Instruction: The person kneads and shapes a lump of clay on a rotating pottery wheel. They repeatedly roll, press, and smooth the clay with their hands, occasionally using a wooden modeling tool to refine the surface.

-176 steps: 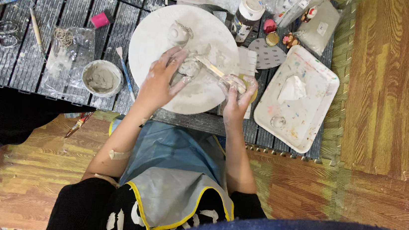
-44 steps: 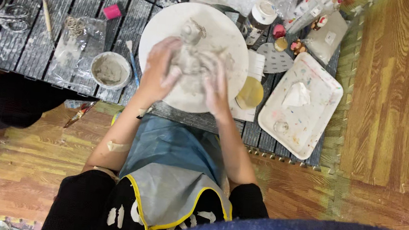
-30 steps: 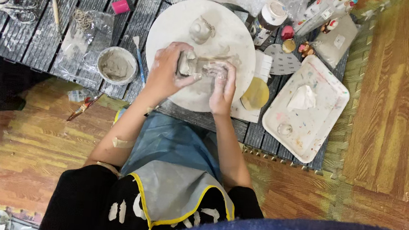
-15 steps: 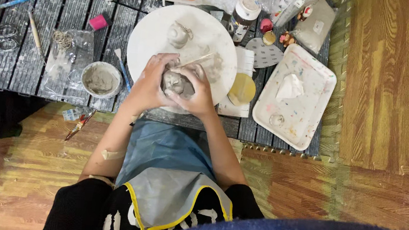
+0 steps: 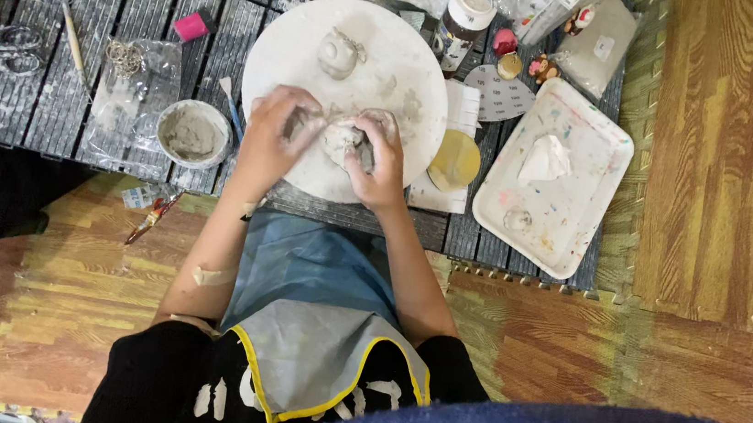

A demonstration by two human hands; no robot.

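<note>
Change since 0.5 s ago: both hands moved apart a little and up the round board; clay lump now sits between them instead of being cupped low at the board's near edge.
View: head camera, looking straight down.
Left hand (image 5: 279,128): fingers curled, palm down, pressed on the left side of the clay lump (image 5: 344,138); forearm runs down-left toward the body.
Right hand (image 5: 384,157): fingers curled over the lump's right side, thumb side against it; forearm runs down-right.
Grip: both hands closed around the lump, squeezing from either side; exact finger contact blurred.
Clay lump: grey, on the lower-middle of the round white board (image 5: 409,67), between the two hands.
Second clay piece (image 5: 337,53): small, upright, on the board's upper part, apart from the hands.
Desk (image 5: 19,103): dark slatted surface under the board.
Small bowl (image 5: 192,133): grey slurry inside, just left of the board.
White tray (image 5: 579,213): paint-speckled, right of the board, well clear of the hands.
Apron (image 5: 315,279): blue-grey, yellow trim, below the forearms.
</note>
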